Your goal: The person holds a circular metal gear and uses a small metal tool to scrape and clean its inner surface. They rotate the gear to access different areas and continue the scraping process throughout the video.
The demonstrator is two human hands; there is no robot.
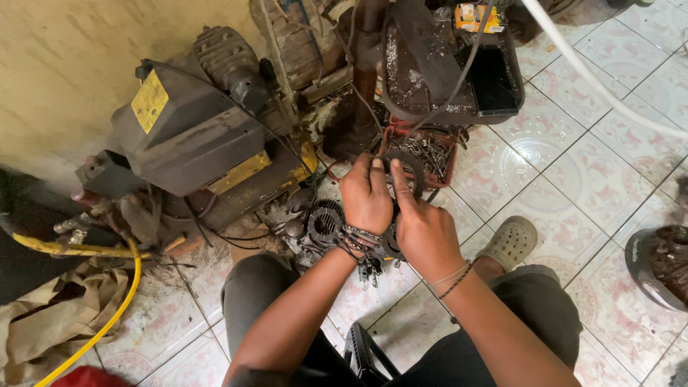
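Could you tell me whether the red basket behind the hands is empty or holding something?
Holding something: the red plastic basket is piled with small grey metal parts.

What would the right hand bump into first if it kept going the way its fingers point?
Probably the dark round metal ring its fingers already touch; beyond that lies the red tray of small metal parts. Depth is unclear.

The left hand hides much of the dark ring; its grip is unclear.

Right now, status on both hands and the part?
Left hand and right hand both gripping a dark ring-shaped disc. Held above the red tray of small parts. Nothing blocking.
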